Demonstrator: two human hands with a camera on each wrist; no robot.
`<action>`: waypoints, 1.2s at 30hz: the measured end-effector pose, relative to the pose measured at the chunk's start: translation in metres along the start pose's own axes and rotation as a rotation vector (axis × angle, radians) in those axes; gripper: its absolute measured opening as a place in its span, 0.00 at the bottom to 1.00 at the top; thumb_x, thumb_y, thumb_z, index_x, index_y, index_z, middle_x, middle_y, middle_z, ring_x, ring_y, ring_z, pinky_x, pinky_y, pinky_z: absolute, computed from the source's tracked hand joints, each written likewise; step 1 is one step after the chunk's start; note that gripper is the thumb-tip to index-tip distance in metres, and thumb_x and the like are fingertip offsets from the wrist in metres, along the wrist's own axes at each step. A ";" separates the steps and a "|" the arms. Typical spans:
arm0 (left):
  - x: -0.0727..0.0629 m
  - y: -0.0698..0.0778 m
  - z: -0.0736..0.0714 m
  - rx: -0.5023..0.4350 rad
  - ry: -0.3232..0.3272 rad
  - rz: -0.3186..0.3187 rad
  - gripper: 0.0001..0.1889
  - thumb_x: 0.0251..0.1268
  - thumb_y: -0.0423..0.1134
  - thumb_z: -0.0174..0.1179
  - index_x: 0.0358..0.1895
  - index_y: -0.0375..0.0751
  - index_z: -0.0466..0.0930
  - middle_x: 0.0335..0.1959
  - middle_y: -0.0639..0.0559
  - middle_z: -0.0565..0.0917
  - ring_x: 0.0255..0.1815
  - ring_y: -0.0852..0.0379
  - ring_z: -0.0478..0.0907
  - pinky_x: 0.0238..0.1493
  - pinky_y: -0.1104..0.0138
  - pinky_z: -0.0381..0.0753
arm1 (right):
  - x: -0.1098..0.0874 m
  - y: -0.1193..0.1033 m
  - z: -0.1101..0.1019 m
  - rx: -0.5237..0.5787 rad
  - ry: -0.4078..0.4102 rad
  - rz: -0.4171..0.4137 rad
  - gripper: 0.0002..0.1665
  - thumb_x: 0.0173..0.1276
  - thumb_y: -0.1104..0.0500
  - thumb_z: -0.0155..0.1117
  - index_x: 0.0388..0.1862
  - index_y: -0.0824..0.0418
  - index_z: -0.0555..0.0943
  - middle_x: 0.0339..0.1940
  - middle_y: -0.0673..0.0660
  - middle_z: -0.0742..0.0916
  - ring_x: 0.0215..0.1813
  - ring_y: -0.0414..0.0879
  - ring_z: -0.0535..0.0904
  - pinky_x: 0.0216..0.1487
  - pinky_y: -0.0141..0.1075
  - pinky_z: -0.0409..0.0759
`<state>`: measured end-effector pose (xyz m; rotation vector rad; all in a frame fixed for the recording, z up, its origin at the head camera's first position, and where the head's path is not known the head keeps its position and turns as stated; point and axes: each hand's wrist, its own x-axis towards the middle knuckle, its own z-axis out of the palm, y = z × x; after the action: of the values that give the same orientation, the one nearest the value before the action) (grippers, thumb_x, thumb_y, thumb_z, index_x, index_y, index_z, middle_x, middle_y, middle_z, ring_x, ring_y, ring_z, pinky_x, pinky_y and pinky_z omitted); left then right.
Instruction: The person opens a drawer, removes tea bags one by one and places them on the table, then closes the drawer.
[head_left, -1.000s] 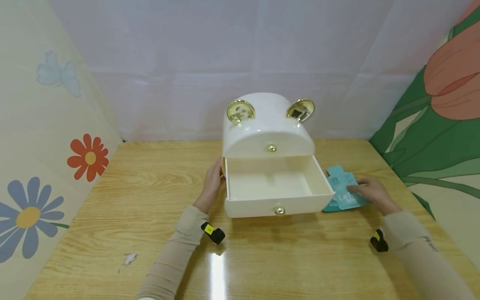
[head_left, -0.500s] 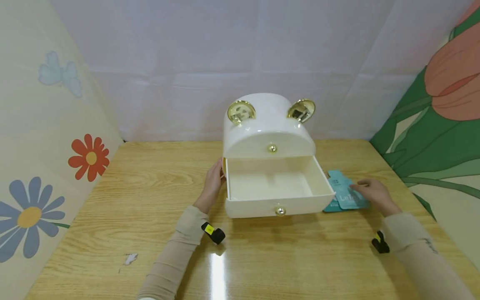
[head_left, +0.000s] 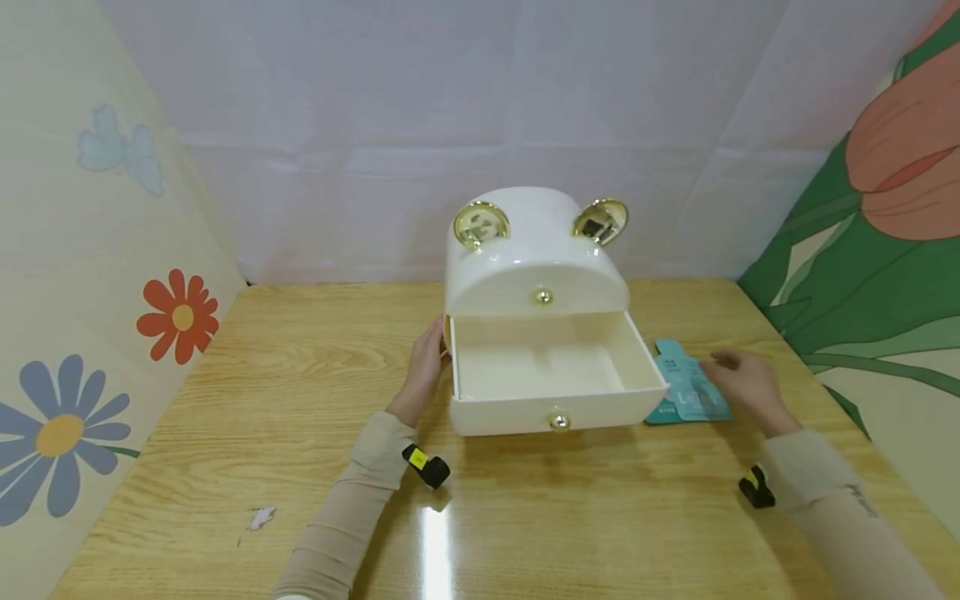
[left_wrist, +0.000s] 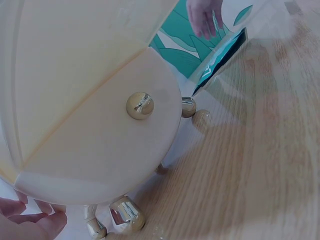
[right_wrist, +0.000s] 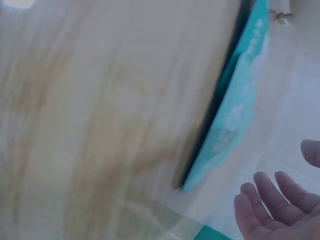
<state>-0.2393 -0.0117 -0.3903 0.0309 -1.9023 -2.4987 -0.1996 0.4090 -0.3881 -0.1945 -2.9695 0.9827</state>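
Observation:
A white storage box (head_left: 534, 225) with gold ears stands on the table, its lower drawer (head_left: 558, 412) pulled out and nothing inside it. At the box's left side rests my left hand (head_left: 424, 363), its fingertips partly hidden behind it. The left wrist view has those fingers (left_wrist: 42, 220) beside the box's rounded edge. Teal flat packets (head_left: 688, 387), overlapping one another, lie right of the drawer. Beside their right edge hovers my right hand (head_left: 744, 385), holding nothing. Its fingers (right_wrist: 272, 197) are spread apart from the packets in the right wrist view.
The wooden table (head_left: 322, 350) has a small worn patch (head_left: 261, 517) at the front left. A pale curtain (head_left: 360, 150) hangs behind it, with flower-painted panels at both sides. Gold ball feet (left_wrist: 127, 214) hold the box off the tabletop.
The right hand has let go of the teal packet and drawn slightly away from it; the packet now lies lower, with the others. The left hand and the box stay where they were.

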 end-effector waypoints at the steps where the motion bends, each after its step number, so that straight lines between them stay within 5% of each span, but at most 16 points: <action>1: 0.000 0.000 0.000 0.002 -0.001 -0.001 0.23 0.73 0.46 0.38 0.57 0.29 0.70 0.48 0.42 0.76 0.43 0.59 0.74 0.47 0.66 0.74 | -0.001 -0.002 -0.001 0.008 0.023 -0.012 0.37 0.71 0.45 0.44 0.57 0.81 0.64 0.52 0.79 0.71 0.49 0.70 0.68 0.43 0.54 0.71; 9: 0.000 -0.001 -0.002 -0.010 -0.006 -0.005 0.24 0.73 0.48 0.39 0.55 0.29 0.70 0.46 0.43 0.76 0.43 0.58 0.74 0.49 0.64 0.73 | -0.011 -0.021 -0.006 0.075 0.127 -0.054 0.32 0.70 0.48 0.46 0.55 0.77 0.69 0.50 0.76 0.75 0.49 0.65 0.70 0.39 0.42 0.71; 13: -0.001 -0.001 -0.002 -0.024 0.007 -0.005 0.24 0.73 0.46 0.38 0.57 0.29 0.69 0.48 0.41 0.76 0.44 0.57 0.74 0.50 0.63 0.73 | -0.008 -0.016 -0.004 0.158 0.205 -0.087 0.29 0.67 0.47 0.52 0.52 0.71 0.74 0.47 0.69 0.79 0.47 0.57 0.72 0.38 0.41 0.73; 16: -0.002 -0.001 -0.002 -0.028 0.023 0.000 0.23 0.73 0.46 0.39 0.57 0.29 0.69 0.49 0.41 0.76 0.45 0.57 0.74 0.51 0.63 0.72 | -0.009 -0.017 -0.001 0.238 0.304 -0.149 0.22 0.64 0.49 0.59 0.46 0.65 0.80 0.40 0.60 0.83 0.41 0.43 0.75 0.36 0.32 0.74; 17: -0.002 -0.001 -0.002 -0.029 0.028 0.004 0.23 0.73 0.46 0.40 0.57 0.29 0.69 0.49 0.41 0.76 0.45 0.57 0.74 0.51 0.63 0.73 | -0.015 -0.026 -0.002 0.233 0.319 -0.192 0.22 0.64 0.50 0.59 0.46 0.67 0.79 0.40 0.63 0.83 0.41 0.41 0.76 0.37 0.31 0.74; 20: -0.004 -0.001 -0.003 -0.033 0.045 0.020 0.23 0.72 0.45 0.42 0.56 0.29 0.70 0.48 0.42 0.77 0.44 0.58 0.75 0.51 0.62 0.73 | -0.033 -0.052 -0.003 0.237 0.398 -0.302 0.16 0.63 0.55 0.61 0.42 0.67 0.81 0.32 0.46 0.84 0.33 0.24 0.72 0.31 0.16 0.68; 25: -0.007 -0.002 -0.004 -0.035 0.058 0.070 0.20 0.72 0.39 0.41 0.57 0.26 0.69 0.53 0.37 0.75 0.48 0.55 0.74 0.55 0.58 0.71 | -0.063 -0.095 -0.005 0.219 0.438 -0.462 0.11 0.60 0.64 0.62 0.40 0.71 0.81 0.32 0.28 0.77 0.32 0.21 0.73 0.33 0.16 0.70; 31: -0.011 0.000 -0.007 0.065 0.076 0.149 0.19 0.71 0.33 0.42 0.57 0.23 0.68 0.57 0.33 0.71 0.54 0.46 0.72 0.55 0.60 0.71 | -0.078 -0.113 0.002 0.216 0.447 -0.551 0.09 0.55 0.69 0.65 0.36 0.67 0.83 0.31 0.29 0.79 0.31 0.22 0.74 0.26 0.17 0.70; 36: -0.014 0.002 -0.008 0.125 0.058 0.206 0.18 0.70 0.32 0.43 0.56 0.21 0.68 0.57 0.31 0.71 0.55 0.43 0.71 0.52 0.64 0.73 | -0.090 -0.124 0.009 0.163 0.466 -0.748 0.11 0.48 0.71 0.70 0.33 0.66 0.83 0.28 0.45 0.85 0.30 0.26 0.75 0.30 0.19 0.71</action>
<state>-0.2257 -0.0197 -0.3902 -0.0869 -1.9267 -2.2221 -0.1255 0.2941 -0.3184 0.5642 -2.2194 0.8920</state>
